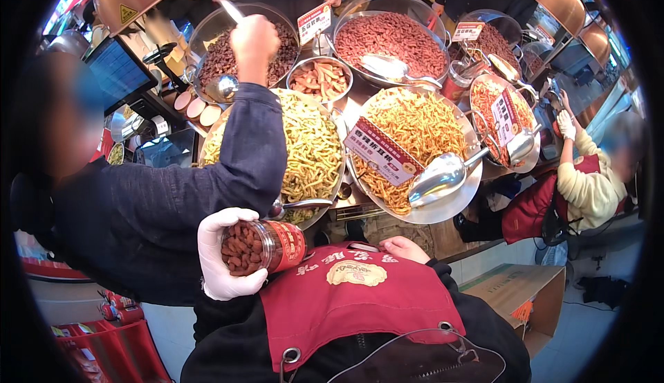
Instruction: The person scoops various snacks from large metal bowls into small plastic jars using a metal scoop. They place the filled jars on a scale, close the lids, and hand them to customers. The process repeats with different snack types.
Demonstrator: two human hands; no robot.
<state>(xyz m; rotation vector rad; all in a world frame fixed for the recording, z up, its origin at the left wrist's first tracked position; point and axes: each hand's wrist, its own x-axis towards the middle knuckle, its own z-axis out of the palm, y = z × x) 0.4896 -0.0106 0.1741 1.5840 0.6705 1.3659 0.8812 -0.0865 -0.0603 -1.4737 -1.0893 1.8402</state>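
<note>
My left hand [228, 258], in a white glove, is closed around a clear plastic jar [263, 247] of reddish-brown dried pieces. The jar lies tilted on its side and bears a red label. My right hand [407, 249] is bare, at the apron's upper edge, partly hidden; whether it holds anything cannot be told. Beyond my hands stand a large pan of yellow-green strips [311, 149] and a pan of orange shredded food [415, 118]. A metal scoop [441, 178] rests on the orange food beside a printed sign [384, 150].
A co-worker's raised arm [254, 123] reaches across the left pan. Another worker in a red apron [531, 206] stands at the right. Behind are more bowls of dried food [391, 38]. A cardboard box [511, 295] is at lower right, red shelving [114, 352] at lower left.
</note>
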